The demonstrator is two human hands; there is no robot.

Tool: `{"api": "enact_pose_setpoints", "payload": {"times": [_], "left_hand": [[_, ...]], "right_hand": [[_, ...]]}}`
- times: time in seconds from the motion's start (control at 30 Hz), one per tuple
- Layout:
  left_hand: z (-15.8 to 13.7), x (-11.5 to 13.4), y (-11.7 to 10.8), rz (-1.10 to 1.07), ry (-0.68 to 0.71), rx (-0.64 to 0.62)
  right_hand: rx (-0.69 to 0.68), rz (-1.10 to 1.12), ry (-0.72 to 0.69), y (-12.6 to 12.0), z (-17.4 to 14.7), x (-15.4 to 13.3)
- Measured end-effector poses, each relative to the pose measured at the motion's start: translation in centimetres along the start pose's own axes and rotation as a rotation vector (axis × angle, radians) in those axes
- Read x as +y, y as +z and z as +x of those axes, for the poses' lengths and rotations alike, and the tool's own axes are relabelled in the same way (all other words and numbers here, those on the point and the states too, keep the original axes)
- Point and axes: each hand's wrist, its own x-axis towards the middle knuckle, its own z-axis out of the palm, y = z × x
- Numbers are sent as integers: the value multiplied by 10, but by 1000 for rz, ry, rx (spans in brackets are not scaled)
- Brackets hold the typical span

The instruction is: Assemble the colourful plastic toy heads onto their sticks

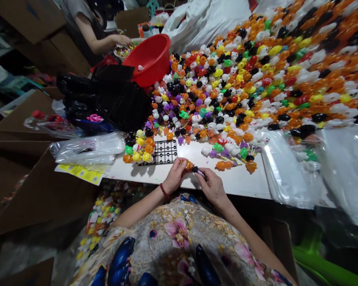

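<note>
My left hand (176,175) is closed on the orange figure end of a small pen-like stick toy (195,169). My right hand (212,183) pinches the toy's purple patterned shaft, just past its black middle part. Left of my hands stands a black grid rack (167,152). Yellow, orange, green and black figure toppers (141,149) crowd the rack's left side. To the right lie several finished-looking stick toys, among them one with an orange figure (223,165) and one with a green figure (244,153).
A huge heap of colourful plastic figures (226,83) covers the back and right of the white table (256,180). Clear plastic bags (289,171) lie right, more bags (89,147) left. Behind stand a black bag (119,95) and a red basin (152,59); another person's hand (122,40) works there.
</note>
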Motion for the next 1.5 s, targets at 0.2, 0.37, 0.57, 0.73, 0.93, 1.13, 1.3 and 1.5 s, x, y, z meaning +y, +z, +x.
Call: {"api": "enact_pose_setpoints", "payload": {"times": [0.2, 0.37, 0.57, 0.73, 0.93, 1.13, 1.3, 1.5], "left_hand": [[-4, 0, -4, 399, 84, -14], [-7, -5, -1, 505, 63, -7], [-3, -5, 4, 600, 51, -76], [24, 4, 2, 666, 193, 124], [86, 25, -13, 1104, 403, 530], [125, 35, -15, 1222, 292, 693], [123, 35, -14, 949, 437, 616], [85, 26, -13, 395, 375, 233]], "right_hand": [[-67, -75, -102, 2, 1, 1], [-41, -66, -128, 13, -2, 5], [-36, 14, -119, 12, 1, 14], [410, -216, -56, -39, 26, 38], [421, -536, -199, -45, 72, 42], [49, -685, -256, 11, 143, 6], [-121, -820, -194, 18, 182, -6], [62, -620, -131, 6, 166, 7]]}}
